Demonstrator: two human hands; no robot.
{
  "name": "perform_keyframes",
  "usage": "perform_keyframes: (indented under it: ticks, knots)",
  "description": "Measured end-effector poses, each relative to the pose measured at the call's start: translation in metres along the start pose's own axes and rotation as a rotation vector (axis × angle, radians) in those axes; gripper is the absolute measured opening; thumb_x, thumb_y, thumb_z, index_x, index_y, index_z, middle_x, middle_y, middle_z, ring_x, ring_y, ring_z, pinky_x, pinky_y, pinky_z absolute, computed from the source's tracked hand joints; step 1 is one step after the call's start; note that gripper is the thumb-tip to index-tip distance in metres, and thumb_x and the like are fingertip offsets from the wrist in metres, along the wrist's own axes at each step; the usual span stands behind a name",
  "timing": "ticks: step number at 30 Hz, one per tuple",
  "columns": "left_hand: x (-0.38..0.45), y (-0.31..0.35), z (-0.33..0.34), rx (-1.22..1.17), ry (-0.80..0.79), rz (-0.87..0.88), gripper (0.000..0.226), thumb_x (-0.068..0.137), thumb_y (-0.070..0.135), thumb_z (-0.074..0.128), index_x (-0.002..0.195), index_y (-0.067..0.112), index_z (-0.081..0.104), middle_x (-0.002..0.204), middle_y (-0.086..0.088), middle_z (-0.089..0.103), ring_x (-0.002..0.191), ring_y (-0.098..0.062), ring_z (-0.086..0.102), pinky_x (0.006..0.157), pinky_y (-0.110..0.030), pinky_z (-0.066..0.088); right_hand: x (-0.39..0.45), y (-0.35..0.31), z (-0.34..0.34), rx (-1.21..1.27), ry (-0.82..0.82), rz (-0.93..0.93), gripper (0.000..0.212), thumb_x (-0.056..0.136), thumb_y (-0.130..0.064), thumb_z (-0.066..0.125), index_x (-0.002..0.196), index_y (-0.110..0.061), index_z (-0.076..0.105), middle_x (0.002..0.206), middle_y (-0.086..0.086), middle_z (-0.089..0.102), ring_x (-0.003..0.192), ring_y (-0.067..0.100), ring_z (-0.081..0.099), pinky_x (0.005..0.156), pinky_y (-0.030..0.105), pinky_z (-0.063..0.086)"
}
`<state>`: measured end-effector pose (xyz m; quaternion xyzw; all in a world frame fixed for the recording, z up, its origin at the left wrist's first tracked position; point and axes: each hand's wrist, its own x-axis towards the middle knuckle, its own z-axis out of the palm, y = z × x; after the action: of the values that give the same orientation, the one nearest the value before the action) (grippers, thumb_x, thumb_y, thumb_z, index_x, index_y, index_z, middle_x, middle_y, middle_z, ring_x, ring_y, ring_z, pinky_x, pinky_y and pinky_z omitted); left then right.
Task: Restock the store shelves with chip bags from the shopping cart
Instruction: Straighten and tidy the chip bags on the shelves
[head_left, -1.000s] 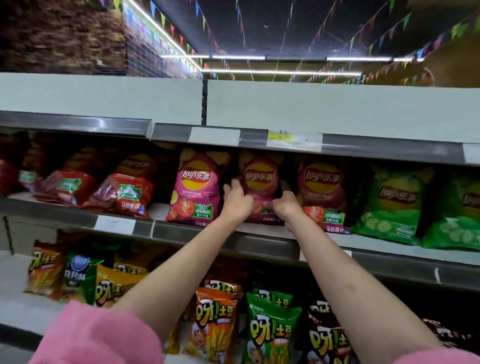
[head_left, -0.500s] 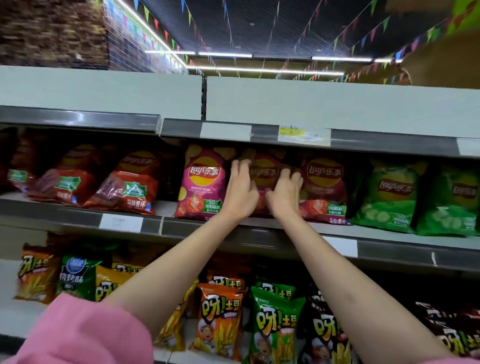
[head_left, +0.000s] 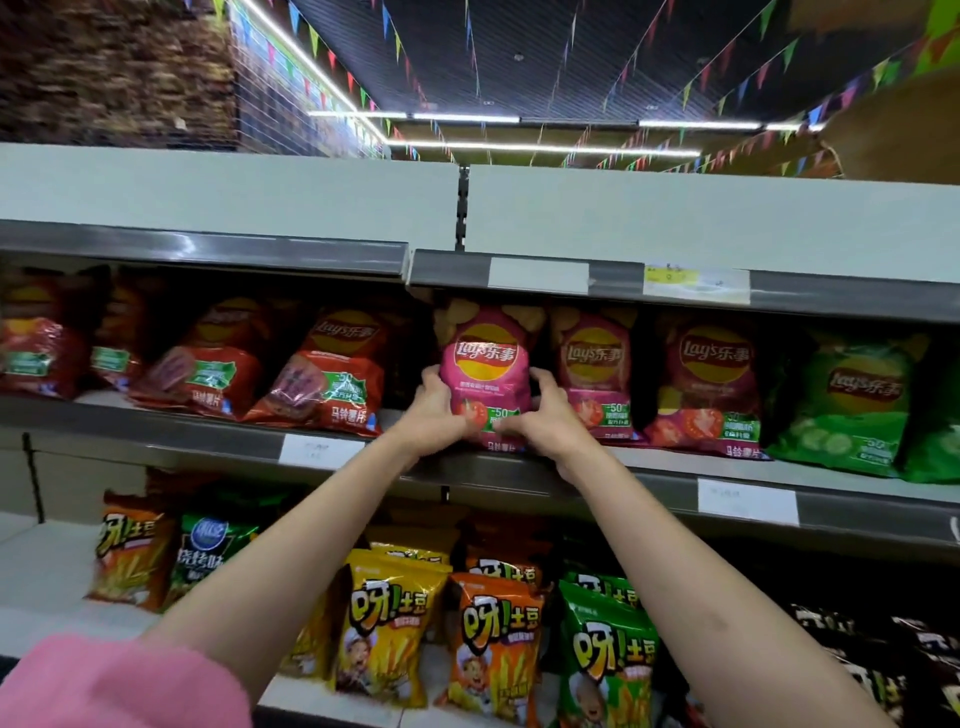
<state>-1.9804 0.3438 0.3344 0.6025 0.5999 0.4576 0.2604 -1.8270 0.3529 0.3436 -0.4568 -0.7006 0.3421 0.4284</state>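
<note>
**Hands shift left to the front pink bag**

Both hands have moved from the middle pink bag to its left neighbour. On the grey metal shelf (head_left: 649, 486), the glossy, puffed pink chip bag (head_left: 485, 358) stands upright; left hand (head_left: 434, 410) and right hand (head_left: 545, 415) curl round its lower sides.

"Lay's" on pink chip bag (head_left: 485, 364)
</note>
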Motion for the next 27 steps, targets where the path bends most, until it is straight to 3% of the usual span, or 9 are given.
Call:
perform_keyframes:
  ticks: [4, 8, 11, 15, 19, 27]
  knots:
    - [0.007, -0.006, 0.005, 0.024, 0.084, 0.076, 0.097, 0.075, 0.010, 0.076, 0.144, 0.013, 0.007, 0.139, -0.013, 0.032, 0.130, -0.026, 0.037, 0.109, -0.044, 0.039, -0.002, -0.004, 0.004, 0.003, 0.040, -0.010, 0.078, 0.083, -0.001, 0.068, 0.147, -0.019, 0.026, 0.107, -0.004, 0.038, 0.098, 0.012, 0.044, 0.087, 0.029, 0.044]
    - [0.007, -0.009, 0.009, 0.050, 0.121, 0.119, 0.096, 0.075, 0.008, 0.076, 0.142, 0.013, 0.009, 0.140, -0.014, 0.030, 0.132, -0.028, 0.035, 0.109, -0.044, 0.038, -0.001, -0.003, 0.003, -0.020, 0.032, -0.016, 0.080, 0.084, -0.001, 0.067, 0.148, -0.020, 0.024, 0.123, 0.004, 0.044, 0.100, 0.013, 0.042, 0.085, 0.028, 0.042]
    - [0.004, -0.008, 0.009, 0.082, 0.131, 0.111, 0.095, 0.073, 0.008, 0.079, 0.140, 0.013, 0.012, 0.139, -0.015, 0.034, 0.131, -0.028, 0.038, 0.106, -0.041, 0.041, 0.000, 0.001, 0.004, -0.032, 0.030, -0.025, 0.080, 0.085, -0.002, 0.066, 0.148, -0.023, 0.022, 0.119, -0.001, 0.040, 0.104, 0.013, 0.042, 0.087, 0.028, 0.042]
    - [0.002, -0.004, 0.009, 0.088, 0.126, 0.093, 0.090, 0.073, 0.005, 0.078, 0.137, 0.012, 0.015, 0.133, -0.015, 0.043, 0.125, -0.028, 0.046, 0.098, -0.037, 0.045, 0.001, 0.005, 0.005, -0.050, 0.033, -0.036, 0.082, 0.085, -0.006, 0.069, 0.149, -0.024, 0.022, 0.136, 0.006, 0.043, 0.122, 0.025, 0.047, 0.100, 0.038, 0.045]
    - [0.000, -0.001, 0.007, 0.072, 0.115, 0.049, 0.087, 0.075, 0.003, 0.076, 0.136, 0.010, 0.015, 0.131, -0.015, 0.045, 0.124, -0.029, 0.048, 0.097, -0.035, 0.044, 0.002, 0.008, 0.005, -0.079, 0.029, -0.027, 0.086, 0.083, -0.015, 0.073, 0.150, -0.026, 0.020, 0.142, 0.005, 0.043, 0.126, 0.026, 0.048, 0.104, 0.045, 0.043]
    - [-0.008, -0.002, -0.004, -0.130, 0.148, -0.011, 0.090, 0.079, 0.012, 0.073, 0.146, 0.014, 0.011, 0.144, -0.013, 0.029, 0.130, -0.030, 0.038, 0.108, -0.043, 0.038, -0.003, 0.003, 0.007, -0.058, 0.092, -0.006, 0.095, 0.078, -0.020, 0.077, 0.151, -0.023, 0.016, 0.150, 0.009, 0.032, 0.135, 0.027, 0.037, 0.109, 0.045, 0.038]
